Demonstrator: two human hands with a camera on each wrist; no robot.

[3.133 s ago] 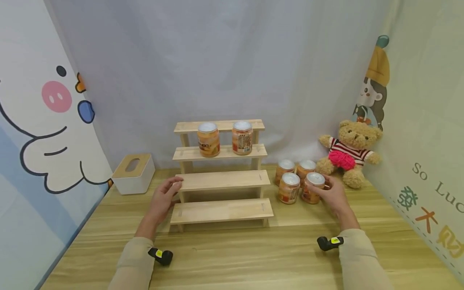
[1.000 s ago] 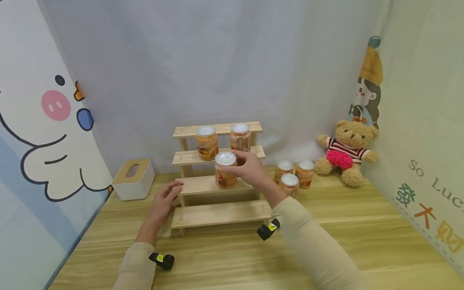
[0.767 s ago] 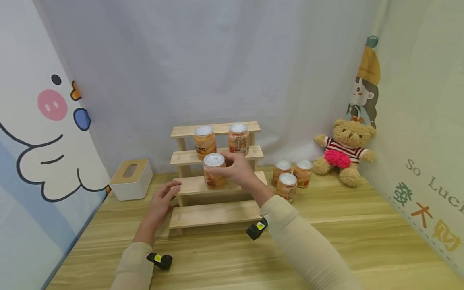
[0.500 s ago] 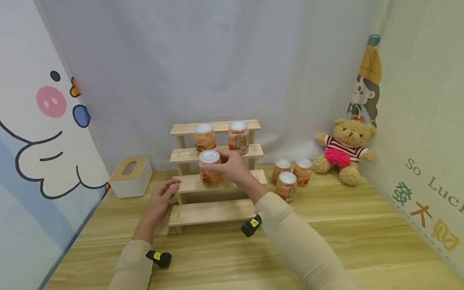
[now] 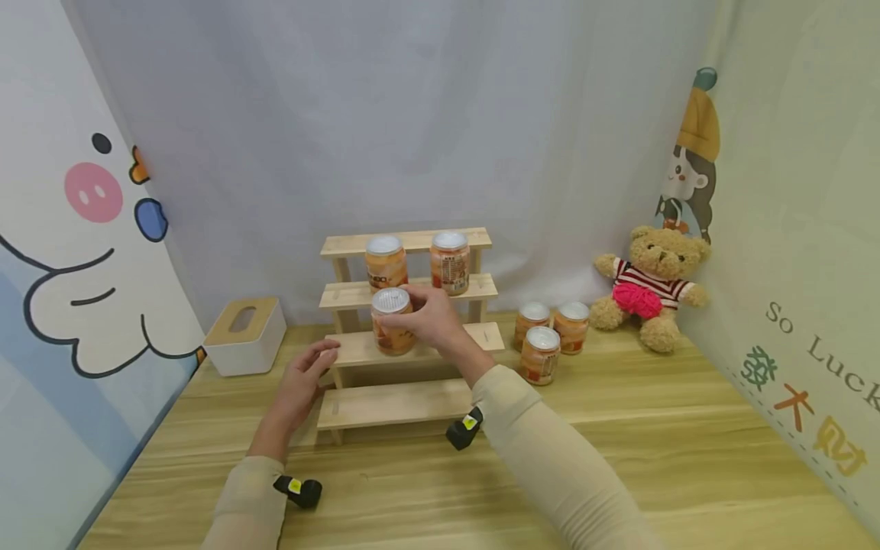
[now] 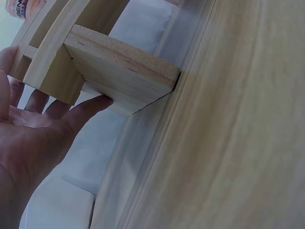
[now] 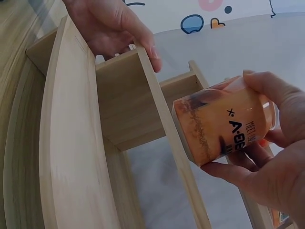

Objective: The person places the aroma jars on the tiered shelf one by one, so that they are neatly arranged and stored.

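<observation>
In the head view, my right hand (image 5: 431, 322) grips an orange-labelled can (image 5: 394, 328) with a silver lid, thumb and fingers round its side. The can is upright at the second plank from the bottom of a stepped wooden display rack (image 5: 399, 402). In the right wrist view, the can's base (image 7: 186, 136) is at this plank's surface; I cannot tell whether it fully rests there. My left hand (image 5: 302, 380) touches the rack's left end, its fingers loosely extended against the wood (image 6: 52, 71). Two similar cans, a left can (image 5: 386, 263) and a right can (image 5: 450, 263), stand one tier higher.
Several cans (image 5: 539, 357) stand grouped on the wooden table (image 5: 385, 496), right of the rack. Behind them sits a teddy bear (image 5: 656, 279) in a striped top. A tissue box (image 5: 246, 344) stands left of the rack. A grey curtain (image 5: 481, 137) hangs behind.
My right hand has lifted a can from the table group and carried it left to the rack, then slid slightly further left along the plank. My left hand has stayed at the rack's end.
</observation>
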